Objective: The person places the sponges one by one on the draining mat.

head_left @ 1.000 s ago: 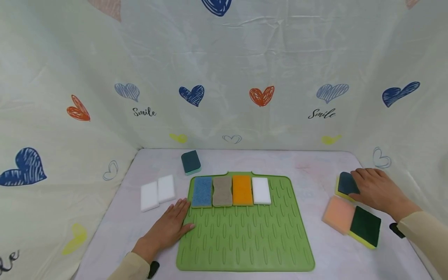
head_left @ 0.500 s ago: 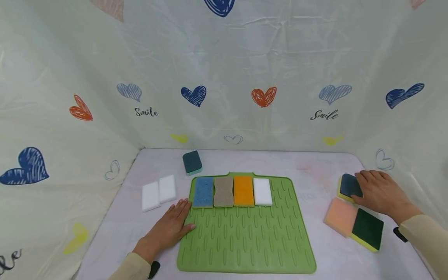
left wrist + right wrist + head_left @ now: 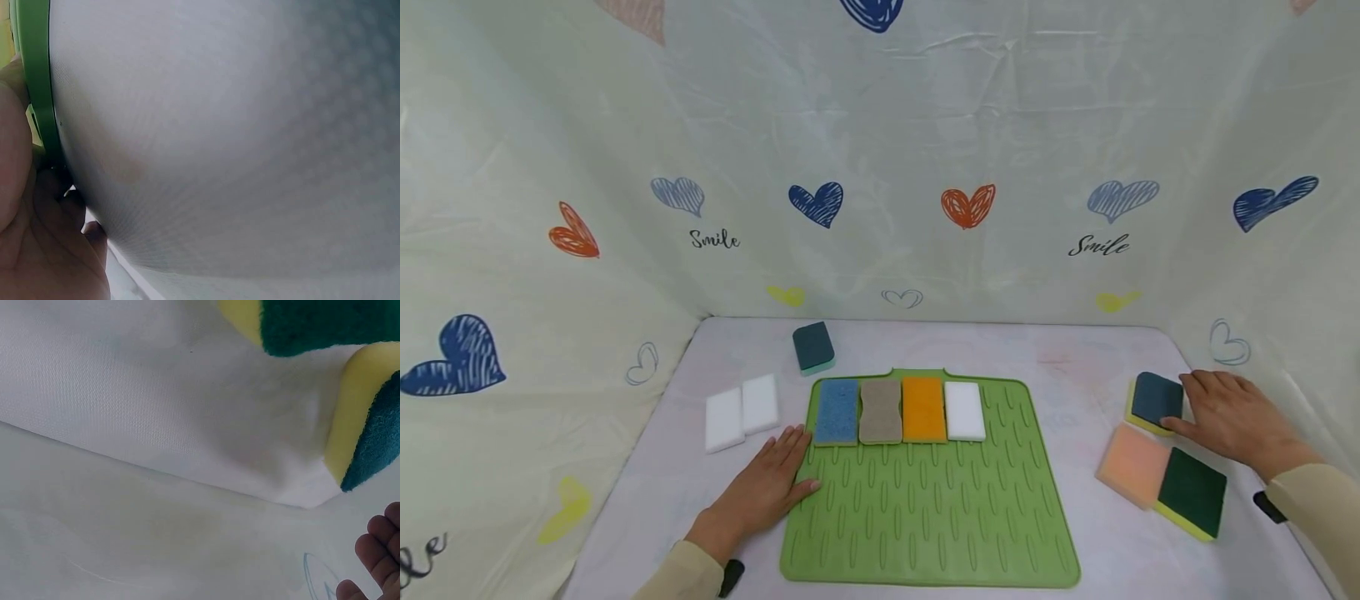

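My left hand (image 3: 765,481) lies along the left edge of a green drying mat (image 3: 940,525), its fingers straight and its thumb on the mat. The left wrist view shows that palm against the mat's rim (image 3: 37,62). On the right, my right hand (image 3: 1240,419) is beside a blue-topped yellow sponge (image 3: 1156,400), its thumb tip at the sponge's near corner and its fingers relaxed. Nearby are a peach sponge (image 3: 1133,465) and a green-topped yellow sponge (image 3: 1191,493). In the right wrist view, fingers (image 3: 378,556) appear below the blue-topped sponge (image 3: 369,431).
A blue sponge (image 3: 837,412), a grey sponge (image 3: 881,411), an orange sponge (image 3: 924,409) and a white sponge (image 3: 965,411) form a row along the mat's far side. Two white sponges (image 3: 724,419) lie left of it. Behind the mat sits a dark green sponge (image 3: 813,347).
My right hand has drawn back to the right, uncovering more of the blue-topped sponge. The left hand stays on the mat's edge.
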Tool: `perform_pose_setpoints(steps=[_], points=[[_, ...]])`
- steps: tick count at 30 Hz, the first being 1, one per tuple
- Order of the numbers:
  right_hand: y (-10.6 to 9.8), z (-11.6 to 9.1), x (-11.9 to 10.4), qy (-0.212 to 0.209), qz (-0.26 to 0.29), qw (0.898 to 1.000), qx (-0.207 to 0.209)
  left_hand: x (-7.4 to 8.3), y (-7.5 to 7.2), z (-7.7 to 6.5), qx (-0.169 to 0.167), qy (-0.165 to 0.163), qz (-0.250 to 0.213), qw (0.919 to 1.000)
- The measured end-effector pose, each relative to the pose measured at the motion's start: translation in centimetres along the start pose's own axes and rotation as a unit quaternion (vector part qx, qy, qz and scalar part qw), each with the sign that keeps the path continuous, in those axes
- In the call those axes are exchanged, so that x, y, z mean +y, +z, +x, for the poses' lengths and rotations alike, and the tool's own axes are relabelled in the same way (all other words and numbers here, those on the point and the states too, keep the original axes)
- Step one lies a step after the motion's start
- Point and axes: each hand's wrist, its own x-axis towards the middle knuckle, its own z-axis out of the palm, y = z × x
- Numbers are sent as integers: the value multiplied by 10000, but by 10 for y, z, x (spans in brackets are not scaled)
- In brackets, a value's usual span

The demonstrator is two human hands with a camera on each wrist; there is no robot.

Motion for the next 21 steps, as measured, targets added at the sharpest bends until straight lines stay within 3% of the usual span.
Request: perform_pose_setpoints(steps=[16, 21], points=[[4, 0, -7, 424, 258, 9986, -188, 3, -2, -2, 18, -77, -81, 9999], [10, 2, -11, 337, 209, 9992, 51, 1, 0, -1, -16, -94, -29, 9999]])
